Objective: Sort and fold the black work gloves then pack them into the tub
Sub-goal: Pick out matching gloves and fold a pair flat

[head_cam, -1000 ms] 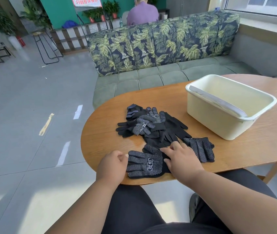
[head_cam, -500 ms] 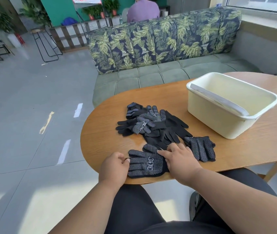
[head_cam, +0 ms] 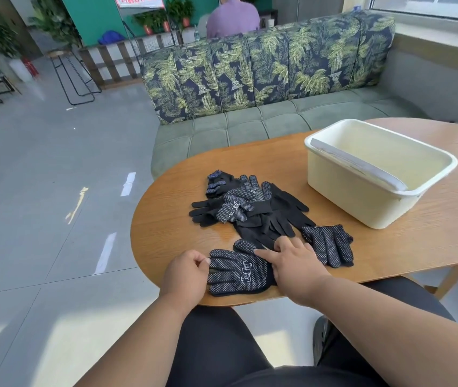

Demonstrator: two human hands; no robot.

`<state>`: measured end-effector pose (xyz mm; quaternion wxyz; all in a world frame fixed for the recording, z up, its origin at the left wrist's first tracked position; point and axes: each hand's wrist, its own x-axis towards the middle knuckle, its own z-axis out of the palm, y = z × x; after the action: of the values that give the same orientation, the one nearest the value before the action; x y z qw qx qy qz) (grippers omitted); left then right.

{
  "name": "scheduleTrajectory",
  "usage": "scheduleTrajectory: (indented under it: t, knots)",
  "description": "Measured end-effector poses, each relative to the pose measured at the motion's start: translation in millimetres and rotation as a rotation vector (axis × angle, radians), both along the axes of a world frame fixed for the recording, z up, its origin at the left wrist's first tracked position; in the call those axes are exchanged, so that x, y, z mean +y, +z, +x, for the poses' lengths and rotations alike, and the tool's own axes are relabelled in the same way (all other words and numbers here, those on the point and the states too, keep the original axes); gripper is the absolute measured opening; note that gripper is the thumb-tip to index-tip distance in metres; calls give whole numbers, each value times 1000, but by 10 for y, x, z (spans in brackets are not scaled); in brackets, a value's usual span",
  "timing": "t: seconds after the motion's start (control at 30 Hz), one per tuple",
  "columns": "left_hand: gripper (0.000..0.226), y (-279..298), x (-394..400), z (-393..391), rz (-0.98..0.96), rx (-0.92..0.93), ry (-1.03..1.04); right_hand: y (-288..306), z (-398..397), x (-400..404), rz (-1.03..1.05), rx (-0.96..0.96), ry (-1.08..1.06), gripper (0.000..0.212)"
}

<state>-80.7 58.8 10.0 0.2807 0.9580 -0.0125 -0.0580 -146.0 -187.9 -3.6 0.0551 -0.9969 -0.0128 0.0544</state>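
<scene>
A black dotted work glove point(head_cam: 239, 272) lies flat at the table's near edge, fingertips pointing left. My left hand point(head_cam: 186, 275) pinches its fingertips with curled fingers. My right hand point(head_cam: 294, 263) rests flat on its cuff end, fingers straight. Another dotted glove point(head_cam: 329, 244) lies just right of that hand. A loose pile of several black gloves point(head_cam: 250, 208) sits further back on the table. The cream plastic tub point(head_cam: 373, 174) stands at the right, with nothing visible inside it.
The oval wooden table point(head_cam: 172, 219) ends close to my knees. A green sofa with a leaf-print back point(head_cam: 264, 79) stands behind it. A person in a purple top point(head_cam: 232, 19) sits beyond the sofa, facing away.
My right hand has slid a little rightward along the near glove toward its cuff. My left hand keeps its pinch on the fingertips. The other gloves and the tub have not moved.
</scene>
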Motion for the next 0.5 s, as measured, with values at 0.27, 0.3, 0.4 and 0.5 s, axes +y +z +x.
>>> scheduleTrajectory:
  t: [0.27, 0.3, 0.4, 0.5]
  knots:
    - [11, -29, 72, 65, -322, 158, 100, 11, -1, 10, 0, 2, 19, 64]
    - [11, -33, 74, 72, -331, 166, 106, 8, 1, 8, -3, 5, 21, 64]
    - [10, -42, 68, 90, -353, 178, 117, 21, 7, 17, -29, 20, 26, 67]
    - [11, -37, 59, 108, -350, 197, 132, 55, 36, 39, -52, 42, 30, 69]
